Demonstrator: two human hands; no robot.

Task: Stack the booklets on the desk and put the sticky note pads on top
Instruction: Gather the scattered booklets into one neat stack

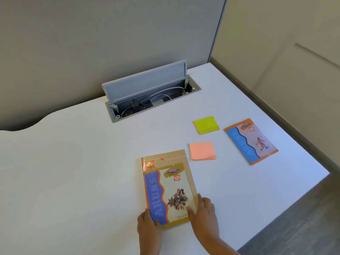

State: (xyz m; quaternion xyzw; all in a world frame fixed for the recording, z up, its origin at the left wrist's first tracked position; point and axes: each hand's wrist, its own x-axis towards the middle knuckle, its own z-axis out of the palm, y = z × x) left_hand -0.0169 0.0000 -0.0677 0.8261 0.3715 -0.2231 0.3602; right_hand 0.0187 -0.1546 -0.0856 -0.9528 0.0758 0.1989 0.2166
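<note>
I've got both hands on the near stack [168,188]: looks like two booklets, a flower-cover one lying on a larger tan one whose edges show at top and right. Left hand [149,227] pinches the bottom-left corner, thumb on the cover. Right hand [204,212] lies along the bottom-right edge, fingers curled loosely over it, thumb on the cover; more squaring the pile than lifting, I'd say.

So step in hand = stacking, partway. Third booklet [251,141], basketball cover, lies flat well apart at the right, near the desk [73,172] edge, turned at an angle to the stack. Pink pad [202,150] sits just beyond the stack's top-right corner; green pad [207,125] farther back, apart from pink.

Next, IMO: right hand lets go, reaches over pink pad w/o dragging it, gets a nail under the thin booklet, turns it to match, lays it on the pile. Pads last.
</note>
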